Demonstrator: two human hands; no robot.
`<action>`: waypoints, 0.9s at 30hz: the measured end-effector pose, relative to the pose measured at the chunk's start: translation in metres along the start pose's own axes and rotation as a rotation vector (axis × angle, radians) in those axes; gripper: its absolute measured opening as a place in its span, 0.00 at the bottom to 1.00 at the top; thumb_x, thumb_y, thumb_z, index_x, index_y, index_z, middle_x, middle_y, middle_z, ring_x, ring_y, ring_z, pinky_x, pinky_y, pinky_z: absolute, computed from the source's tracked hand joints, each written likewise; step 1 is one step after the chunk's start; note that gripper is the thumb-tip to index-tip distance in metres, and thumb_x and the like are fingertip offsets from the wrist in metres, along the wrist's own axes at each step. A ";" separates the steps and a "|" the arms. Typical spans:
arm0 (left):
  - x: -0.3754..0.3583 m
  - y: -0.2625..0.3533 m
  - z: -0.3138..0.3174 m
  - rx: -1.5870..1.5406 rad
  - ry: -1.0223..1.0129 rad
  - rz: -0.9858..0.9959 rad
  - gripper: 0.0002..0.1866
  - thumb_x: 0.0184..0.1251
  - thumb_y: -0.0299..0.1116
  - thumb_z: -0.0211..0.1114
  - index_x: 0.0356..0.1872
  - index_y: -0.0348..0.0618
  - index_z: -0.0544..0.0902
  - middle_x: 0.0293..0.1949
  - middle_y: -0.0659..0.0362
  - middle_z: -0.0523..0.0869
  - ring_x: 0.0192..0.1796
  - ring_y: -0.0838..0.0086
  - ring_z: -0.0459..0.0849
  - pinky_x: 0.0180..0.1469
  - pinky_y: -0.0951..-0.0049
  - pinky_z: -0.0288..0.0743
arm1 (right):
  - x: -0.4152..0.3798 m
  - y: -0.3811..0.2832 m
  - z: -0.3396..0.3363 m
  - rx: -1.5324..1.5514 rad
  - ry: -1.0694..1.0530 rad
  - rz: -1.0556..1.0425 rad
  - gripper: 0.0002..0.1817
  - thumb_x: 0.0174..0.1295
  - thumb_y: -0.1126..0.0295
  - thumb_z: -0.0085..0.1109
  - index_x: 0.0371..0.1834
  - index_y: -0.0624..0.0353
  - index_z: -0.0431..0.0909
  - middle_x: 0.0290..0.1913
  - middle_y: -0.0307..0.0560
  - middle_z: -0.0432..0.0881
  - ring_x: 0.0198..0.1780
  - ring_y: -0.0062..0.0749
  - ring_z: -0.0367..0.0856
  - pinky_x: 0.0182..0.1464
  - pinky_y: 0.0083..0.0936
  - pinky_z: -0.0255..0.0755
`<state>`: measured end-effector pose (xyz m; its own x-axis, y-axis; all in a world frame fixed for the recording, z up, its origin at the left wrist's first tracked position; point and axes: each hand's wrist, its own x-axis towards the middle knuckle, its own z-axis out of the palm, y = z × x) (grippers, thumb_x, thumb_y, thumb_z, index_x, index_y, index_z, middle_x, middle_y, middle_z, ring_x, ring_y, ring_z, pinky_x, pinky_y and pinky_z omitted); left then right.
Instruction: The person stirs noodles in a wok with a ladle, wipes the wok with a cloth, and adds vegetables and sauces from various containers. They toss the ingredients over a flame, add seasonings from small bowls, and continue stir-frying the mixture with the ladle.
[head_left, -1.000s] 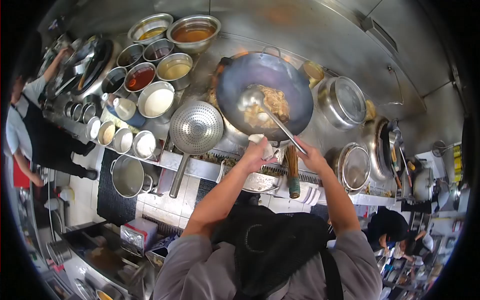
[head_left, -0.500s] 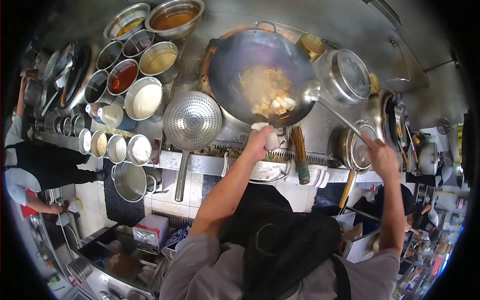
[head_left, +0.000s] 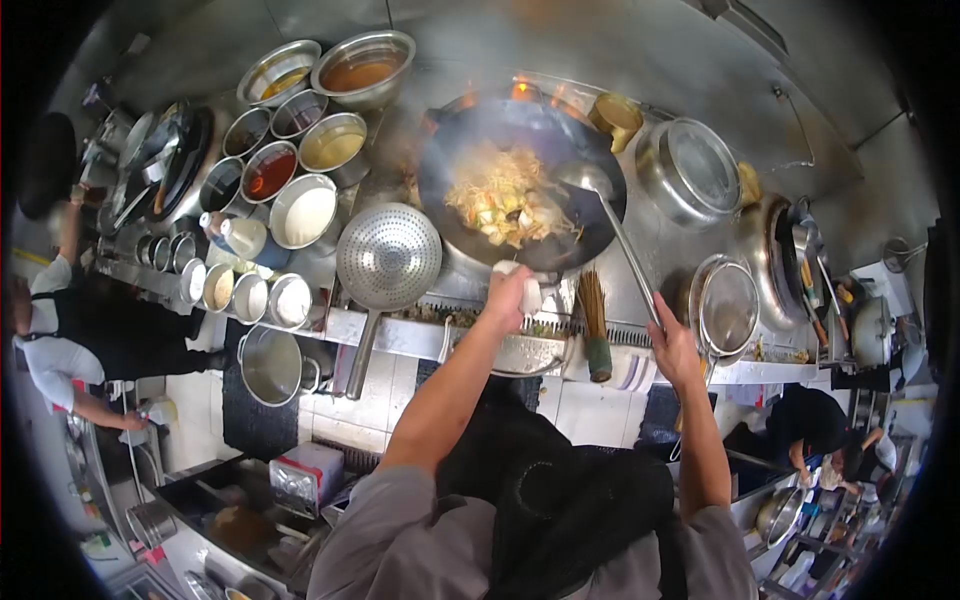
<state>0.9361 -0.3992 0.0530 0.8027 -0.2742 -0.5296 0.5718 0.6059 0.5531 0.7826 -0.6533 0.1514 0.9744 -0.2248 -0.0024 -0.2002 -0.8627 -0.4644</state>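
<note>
My left hand is closed around a folded white cloth at the near rim of a large dark wok; the cloth and fingers hide the wok's handle there. Sliced, pale, vegetable-like food lies in the wok, with steam over it. In my right hand is the long handle of a metal ladle. Its bowl is inside the wok, over the right side, right of the food. Small flames show behind the far rim.
Left of the wok lies a perforated strainer. Beyond it stand sauce bowls and two squeeze bottles. A bamboo brush lies near the counter edge. Right are a lidded pot and mesh strainer. Other people work at both sides.
The ladle has swung left and further into the wok as my right hand came inward. The food has shifted left and spread. Flames now show behind the wok. The camera view has tilted slightly.
</note>
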 end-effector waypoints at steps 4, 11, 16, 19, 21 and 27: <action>-0.035 -0.005 -0.005 0.049 -0.024 -0.005 0.06 0.64 0.29 0.60 0.38 0.38 0.77 0.32 0.55 0.82 0.32 0.64 0.84 0.31 0.60 0.82 | -0.026 -0.029 -0.066 0.229 -0.240 0.052 0.28 0.69 0.68 0.58 0.73 0.55 0.68 0.28 0.52 0.82 0.23 0.41 0.77 0.29 0.33 0.72; -0.076 -0.011 0.008 0.028 0.023 -0.008 0.05 0.66 0.30 0.60 0.37 0.39 0.79 0.27 0.59 0.80 0.27 0.70 0.81 0.27 0.63 0.75 | -0.016 -0.054 -0.143 0.281 -0.736 0.229 0.26 0.69 0.69 0.59 0.71 0.48 0.72 0.22 0.34 0.70 0.21 0.14 0.65 0.22 0.20 0.61; -0.079 -0.063 -0.037 0.105 0.012 0.088 0.10 0.68 0.28 0.59 0.47 0.38 0.75 0.39 0.54 0.83 0.38 0.65 0.86 0.37 0.64 0.85 | 0.012 0.014 -0.005 0.132 -0.290 -0.359 0.26 0.69 0.66 0.58 0.71 0.46 0.71 0.34 0.63 0.84 0.30 0.54 0.82 0.39 0.40 0.75; -0.087 -0.101 -0.098 0.239 -0.069 0.050 0.14 0.69 0.26 0.58 0.53 0.38 0.72 0.47 0.51 0.82 0.47 0.62 0.86 0.45 0.61 0.87 | -0.013 0.000 -0.002 0.005 -0.266 -0.145 0.27 0.67 0.67 0.59 0.71 0.45 0.71 0.45 0.69 0.81 0.41 0.66 0.80 0.48 0.43 0.75; -0.121 -0.090 -0.088 0.224 -0.129 0.061 0.14 0.69 0.25 0.57 0.54 0.37 0.73 0.50 0.50 0.81 0.51 0.62 0.84 0.48 0.57 0.87 | -0.025 -0.006 -0.049 0.138 -0.381 -0.230 0.27 0.68 0.68 0.59 0.71 0.47 0.71 0.45 0.63 0.85 0.41 0.60 0.85 0.48 0.41 0.76; -0.120 0.016 0.016 0.098 0.020 -0.089 0.09 0.69 0.31 0.58 0.44 0.37 0.76 0.34 0.53 0.82 0.34 0.64 0.86 0.29 0.65 0.81 | 0.000 -0.072 -0.161 0.288 -0.845 0.366 0.26 0.71 0.69 0.56 0.73 0.49 0.69 0.21 0.34 0.73 0.18 0.18 0.68 0.23 0.25 0.65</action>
<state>0.8521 -0.3686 0.1359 0.7452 -0.3078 -0.5915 0.6550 0.5039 0.5630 0.7804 -0.6638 0.3274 0.6314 0.0395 -0.7745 -0.5831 -0.6342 -0.5077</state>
